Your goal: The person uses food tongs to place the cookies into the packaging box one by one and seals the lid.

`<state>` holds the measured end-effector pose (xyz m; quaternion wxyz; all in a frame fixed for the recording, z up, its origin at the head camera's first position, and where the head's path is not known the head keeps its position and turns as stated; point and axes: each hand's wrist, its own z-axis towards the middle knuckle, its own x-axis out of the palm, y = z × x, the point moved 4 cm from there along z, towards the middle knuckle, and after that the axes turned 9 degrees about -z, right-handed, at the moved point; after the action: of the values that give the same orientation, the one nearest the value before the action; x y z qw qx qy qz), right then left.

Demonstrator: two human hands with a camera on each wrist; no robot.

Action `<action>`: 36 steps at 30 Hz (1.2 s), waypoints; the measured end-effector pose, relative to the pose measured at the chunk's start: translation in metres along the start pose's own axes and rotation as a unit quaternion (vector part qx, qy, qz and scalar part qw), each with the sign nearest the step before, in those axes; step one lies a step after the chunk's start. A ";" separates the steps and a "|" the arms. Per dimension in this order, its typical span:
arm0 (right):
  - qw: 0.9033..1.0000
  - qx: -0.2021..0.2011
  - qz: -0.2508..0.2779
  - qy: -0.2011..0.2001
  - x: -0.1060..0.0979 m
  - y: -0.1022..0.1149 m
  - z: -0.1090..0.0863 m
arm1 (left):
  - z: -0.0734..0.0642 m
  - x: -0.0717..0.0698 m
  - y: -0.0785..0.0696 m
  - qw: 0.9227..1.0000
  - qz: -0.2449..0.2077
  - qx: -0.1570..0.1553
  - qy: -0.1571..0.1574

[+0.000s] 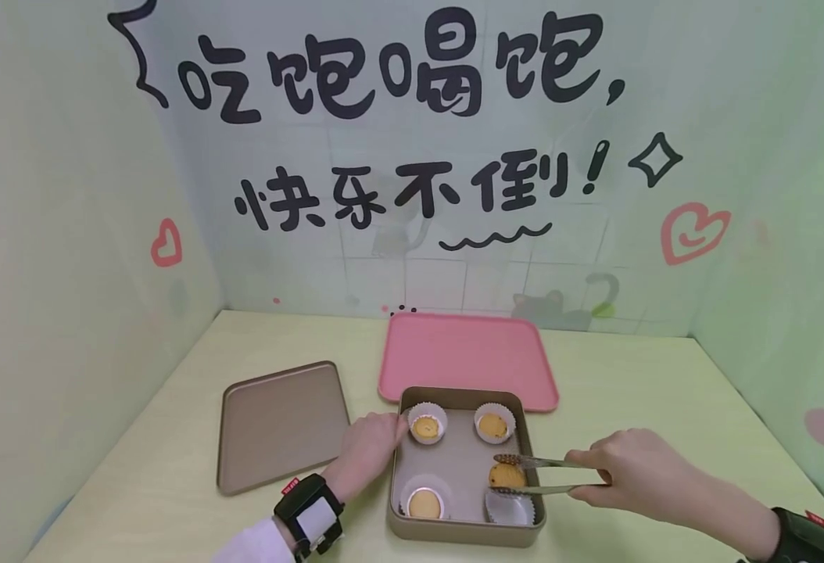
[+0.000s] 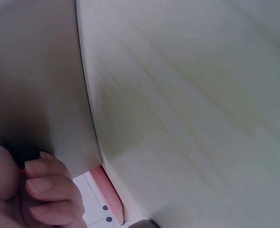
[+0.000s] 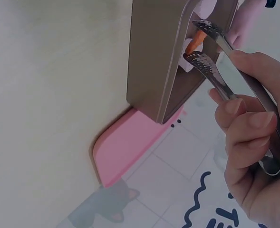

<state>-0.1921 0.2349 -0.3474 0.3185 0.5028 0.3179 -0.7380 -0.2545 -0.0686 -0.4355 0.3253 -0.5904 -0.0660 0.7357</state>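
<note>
We see the right hand gripping metal tongs, a cookie between their tips at the near-right paper cup in the box (3 other cups each hold 1 cookie), while the left hand, fingers curled, holds the box's left rim.

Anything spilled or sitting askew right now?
Nothing looks spilled. The only mild oddity is the flat brown tray left of the deep tin: it lies turned at an angle, out of line with the tin.
</note>
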 end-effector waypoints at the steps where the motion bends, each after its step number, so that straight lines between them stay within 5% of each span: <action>1: 1.000 -0.003 -0.001 0.009 0.001 0.002 0.001 | 0.000 -0.001 0.000 1.000 -0.001 -0.002 0.000; 14: 0.991 -0.013 -0.001 0.132 0.005 0.011 0.018 | 0.003 0.000 0.004 1.000 0.001 -0.025 0.011; 29: 0.991 -0.006 -0.018 0.132 -0.003 0.012 0.024 | 0.003 0.002 0.003 1.000 -0.006 -0.025 0.011; 36: 0.993 0.057 0.019 0.104 -0.029 -0.014 0.023 | 0.002 0.003 0.005 1.000 -0.005 -0.025 0.002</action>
<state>-0.2072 0.2292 -0.3109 0.2680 0.6003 0.2974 -0.6924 -0.2590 -0.0699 -0.4397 0.3140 -0.5999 -0.0866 0.7308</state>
